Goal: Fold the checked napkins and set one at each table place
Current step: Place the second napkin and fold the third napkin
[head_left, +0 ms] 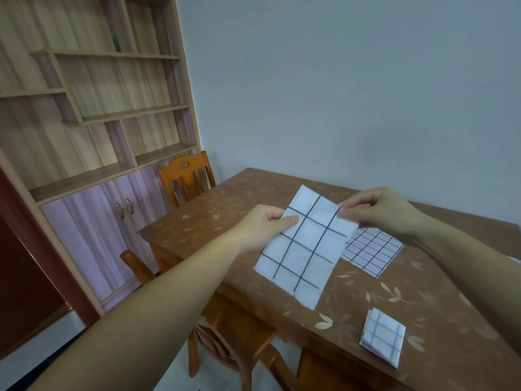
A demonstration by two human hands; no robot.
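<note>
Left hand (267, 224), right hand (377, 210), fingers (355, 203) pinching white napkin (306, 246) near its top, bold black grid, hanging flat

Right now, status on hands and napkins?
Left hand, right hand pinch held napkin, over table. Folded napkin near edge; flat napkin beyond. Nothing blocking.

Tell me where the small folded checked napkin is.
In the head view, the small folded checked napkin lies lower right on the brown leaf-patterned table, near its edge, below the flat checked napkin.
</note>
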